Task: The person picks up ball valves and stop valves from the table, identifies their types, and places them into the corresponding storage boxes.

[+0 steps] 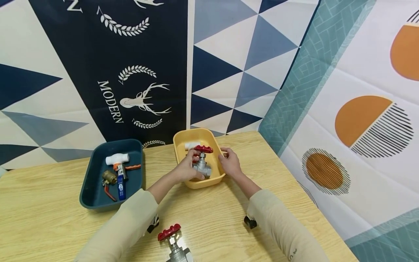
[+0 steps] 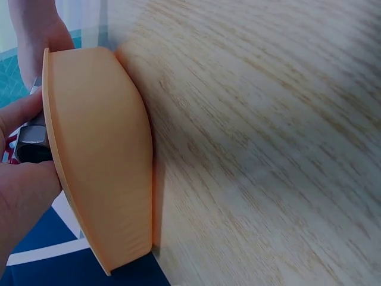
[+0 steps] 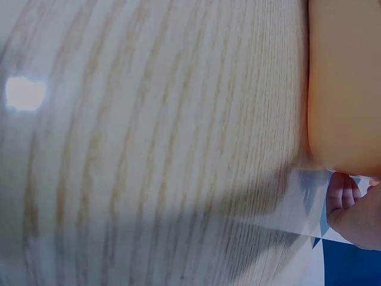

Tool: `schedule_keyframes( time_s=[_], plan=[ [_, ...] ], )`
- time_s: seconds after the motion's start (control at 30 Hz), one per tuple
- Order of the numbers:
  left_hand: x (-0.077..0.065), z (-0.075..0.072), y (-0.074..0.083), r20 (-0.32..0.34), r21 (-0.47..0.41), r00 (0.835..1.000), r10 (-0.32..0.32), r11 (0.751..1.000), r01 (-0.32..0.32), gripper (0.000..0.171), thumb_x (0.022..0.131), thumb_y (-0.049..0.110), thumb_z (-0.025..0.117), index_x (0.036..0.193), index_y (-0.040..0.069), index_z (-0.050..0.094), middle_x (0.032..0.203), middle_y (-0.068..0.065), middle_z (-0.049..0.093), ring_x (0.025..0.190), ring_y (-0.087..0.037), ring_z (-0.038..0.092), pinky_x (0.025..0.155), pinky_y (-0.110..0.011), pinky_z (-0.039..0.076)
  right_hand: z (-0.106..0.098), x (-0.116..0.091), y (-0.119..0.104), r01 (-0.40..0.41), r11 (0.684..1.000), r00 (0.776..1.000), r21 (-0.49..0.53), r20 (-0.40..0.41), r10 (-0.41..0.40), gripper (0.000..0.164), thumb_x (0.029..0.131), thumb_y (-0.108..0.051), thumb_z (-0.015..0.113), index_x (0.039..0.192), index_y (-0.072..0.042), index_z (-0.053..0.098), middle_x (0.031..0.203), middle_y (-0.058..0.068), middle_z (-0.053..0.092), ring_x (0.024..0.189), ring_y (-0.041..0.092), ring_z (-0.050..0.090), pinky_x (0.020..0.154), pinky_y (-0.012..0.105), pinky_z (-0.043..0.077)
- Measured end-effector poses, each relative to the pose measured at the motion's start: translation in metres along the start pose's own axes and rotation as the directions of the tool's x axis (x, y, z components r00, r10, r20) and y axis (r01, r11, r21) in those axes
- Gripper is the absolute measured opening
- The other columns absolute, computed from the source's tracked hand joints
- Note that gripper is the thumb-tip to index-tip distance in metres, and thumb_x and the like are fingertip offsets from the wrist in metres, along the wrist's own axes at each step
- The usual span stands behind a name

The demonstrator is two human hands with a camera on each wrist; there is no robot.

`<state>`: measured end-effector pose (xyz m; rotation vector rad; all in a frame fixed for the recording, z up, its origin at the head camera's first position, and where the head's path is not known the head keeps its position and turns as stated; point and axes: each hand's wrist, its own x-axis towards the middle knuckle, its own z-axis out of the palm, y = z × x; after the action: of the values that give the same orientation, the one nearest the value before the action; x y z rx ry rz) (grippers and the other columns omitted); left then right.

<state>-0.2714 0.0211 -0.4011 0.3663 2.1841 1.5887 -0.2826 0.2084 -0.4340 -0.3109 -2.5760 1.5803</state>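
Observation:
A grey metal gate valve (image 1: 203,169) with a red handwheel (image 1: 203,149) is at the yellow bin (image 1: 199,185). My left hand (image 1: 186,168) grips this valve by its body, with the thumb at the near end and fingers up by the wheel. In the left wrist view the open pipe end of the valve (image 2: 34,140) shows between thumb and finger, right at the bin's rim. On the bin's right side, my right hand (image 1: 231,163) holds the rim with bent fingers. A white piece (image 1: 192,145) lies in the bin behind the valve, partly hidden.
To the left stands a dark blue bin (image 1: 86,193) with a white-headed hammer (image 1: 117,159), a brass valve (image 1: 109,177) with a red lever, and a blue-handled item (image 1: 121,189). Another gate valve (image 1: 178,251) is on the wooden table (image 1: 209,225) near me. Patterned cloth hangs behind.

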Motion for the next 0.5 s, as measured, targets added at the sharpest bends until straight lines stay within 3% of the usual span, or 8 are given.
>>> schedule_keyframes(
  time_s=[0.3, 0.5],
  plan=[
    [0.007, 0.000, -0.001, 0.040, 0.051, 0.999, -0.007, 0.999, 0.005, 0.082, 0.065, -0.007, 0.077, 0.133, 0.006, 0.032, 0.133, -0.019, 0.045, 0.123, -0.030, 0.044, 0.106, -0.044, 0.034, 0.000, -0.002, -0.002, -0.022, 1.000, 1.000, 0.012, 0.011, 0.022, 0.036, 0.093, -0.014, 0.052, 0.127, -0.006, 0.053, 0.092, 0.010, 0.054, 0.074, 0.015, 0.051, 0.060, 0.021, 0.045],
    [0.012, -0.001, 0.000, 0.101, 0.070, 0.994, -0.040, 0.997, 0.033, 0.082, 0.066, -0.009, 0.076, 0.134, 0.009, 0.033, 0.133, -0.018, 0.046, 0.117, -0.030, 0.049, 0.103, -0.042, 0.038, 0.001, -0.001, -0.002, 0.001, 1.000, 1.000, -0.004, 0.005, -0.001, 0.036, 0.092, -0.012, 0.053, 0.127, -0.003, 0.053, 0.092, 0.013, 0.055, 0.074, 0.015, 0.053, 0.059, 0.021, 0.045]
  ],
)
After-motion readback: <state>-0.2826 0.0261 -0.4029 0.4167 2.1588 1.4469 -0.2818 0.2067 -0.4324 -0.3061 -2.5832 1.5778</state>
